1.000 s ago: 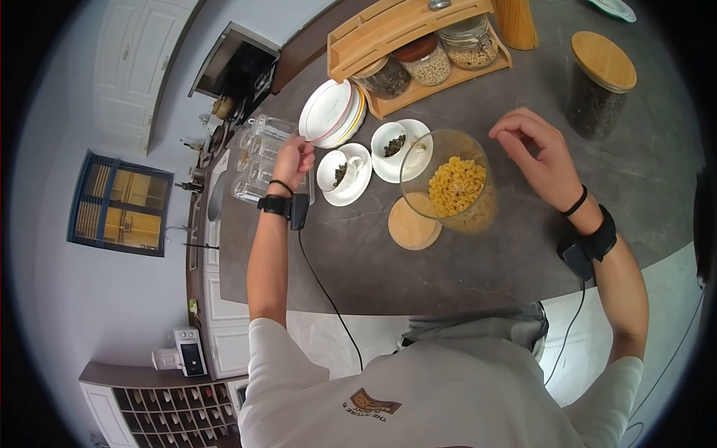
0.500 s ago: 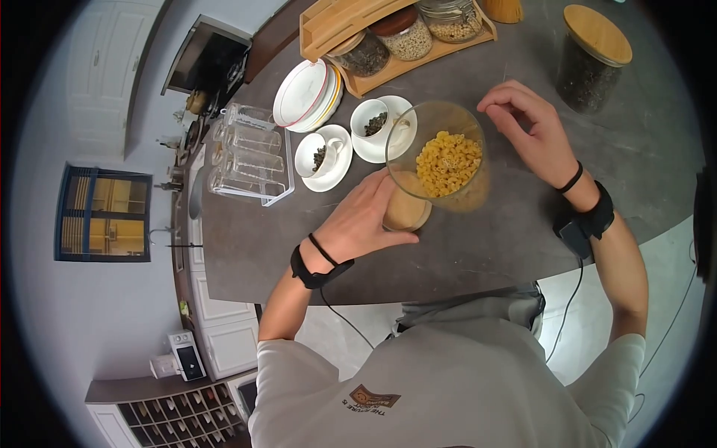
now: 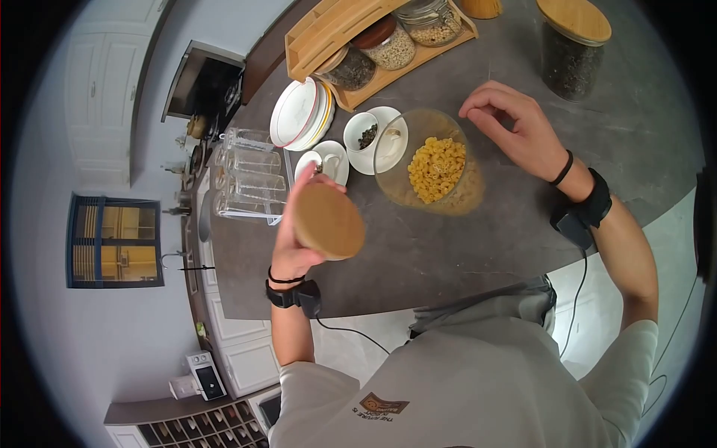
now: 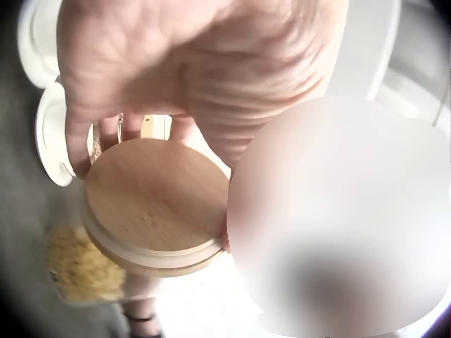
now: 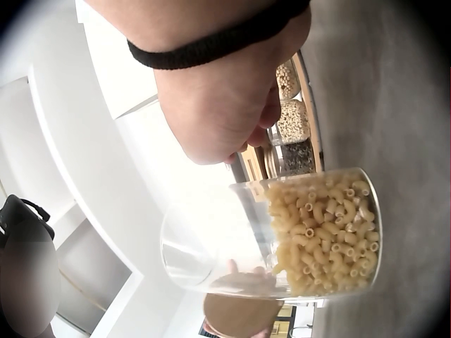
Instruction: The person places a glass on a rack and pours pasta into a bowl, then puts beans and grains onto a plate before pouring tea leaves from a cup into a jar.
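Note:
My left hand (image 3: 286, 237) grips a round wooden lid (image 3: 328, 221) by its edge, raised over the counter. In the left wrist view a pale seal ring (image 4: 158, 258) runs round the lid's side. My right hand (image 3: 519, 136), fingers loosely curled and holding nothing, hovers beside the rim of a lidless clear glass jar (image 5: 211, 239). Yellow elbow macaroni (image 5: 328, 236) fills the jar's lower part. Left of the jar, a white cup (image 3: 361, 123) with dark dried leaves sits on a saucer (image 3: 396, 149). A second saucer (image 3: 337, 158) and its cup are partly hidden behind my left fingers.
Stacked plates (image 3: 299, 112) and a rack of upturned glasses (image 3: 254, 175) stand at the left. At the back, a wooden shelf (image 3: 418, 71) holds several jars. A tall dark-filled jar (image 3: 571, 63) with a wooden lid is at the back right of the grey counter (image 3: 418, 257).
My left hand came from near the glasses to the wooden lid beside the jar, took hold of it, lifted it and carried it left. My right hand has stayed by the jar.

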Demonstrator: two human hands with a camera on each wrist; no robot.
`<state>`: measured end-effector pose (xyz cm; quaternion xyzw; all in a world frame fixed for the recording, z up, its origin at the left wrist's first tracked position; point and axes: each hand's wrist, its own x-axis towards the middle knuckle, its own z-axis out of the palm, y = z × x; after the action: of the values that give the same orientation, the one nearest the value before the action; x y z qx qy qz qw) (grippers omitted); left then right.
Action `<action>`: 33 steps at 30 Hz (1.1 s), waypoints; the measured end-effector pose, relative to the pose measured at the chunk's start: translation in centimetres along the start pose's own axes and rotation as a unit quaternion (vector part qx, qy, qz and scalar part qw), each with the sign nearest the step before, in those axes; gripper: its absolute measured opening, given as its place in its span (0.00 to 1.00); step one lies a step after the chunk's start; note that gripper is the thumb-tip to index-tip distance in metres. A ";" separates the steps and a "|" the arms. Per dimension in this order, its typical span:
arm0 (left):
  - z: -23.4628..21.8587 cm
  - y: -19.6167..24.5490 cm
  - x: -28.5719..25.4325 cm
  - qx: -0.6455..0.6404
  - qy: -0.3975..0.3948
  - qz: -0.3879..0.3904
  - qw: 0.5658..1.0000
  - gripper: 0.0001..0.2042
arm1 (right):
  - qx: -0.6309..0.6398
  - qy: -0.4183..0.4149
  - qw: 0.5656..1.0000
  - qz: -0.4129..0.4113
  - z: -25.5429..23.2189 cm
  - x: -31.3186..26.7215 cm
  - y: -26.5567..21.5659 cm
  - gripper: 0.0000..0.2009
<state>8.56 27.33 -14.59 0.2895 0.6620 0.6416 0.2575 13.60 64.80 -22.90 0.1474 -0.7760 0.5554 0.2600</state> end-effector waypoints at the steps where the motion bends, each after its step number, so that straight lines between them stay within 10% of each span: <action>1: -0.1 0.2 0.0 -0.036 0.003 0.018 0.999 0.60 | 0.002 -0.001 1.000 0.002 0.0 0.0 0.0 0.06; 6: 1.5 1.6 2.1 -0.151 -0.005 0.102 0.983 0.44 | -0.002 -0.008 1.000 0.011 0.1 0.0 -0.2 0.06; 20: 8.0 0.6 10.0 0.155 0.024 0.319 0.935 0.39 | -0.016 -0.004 1.000 -0.005 -0.2 0.0 0.1 0.05; 33: 7.9 0.6 9.0 0.330 0.000 0.280 0.901 0.36 | -0.014 -0.041 0.999 0.012 -0.6 -0.1 -0.3 0.04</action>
<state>7.91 39.35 -14.08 0.5316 0.7274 0.4317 -0.0436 14.01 65.28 -22.59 0.1572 -0.7953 0.5414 0.2231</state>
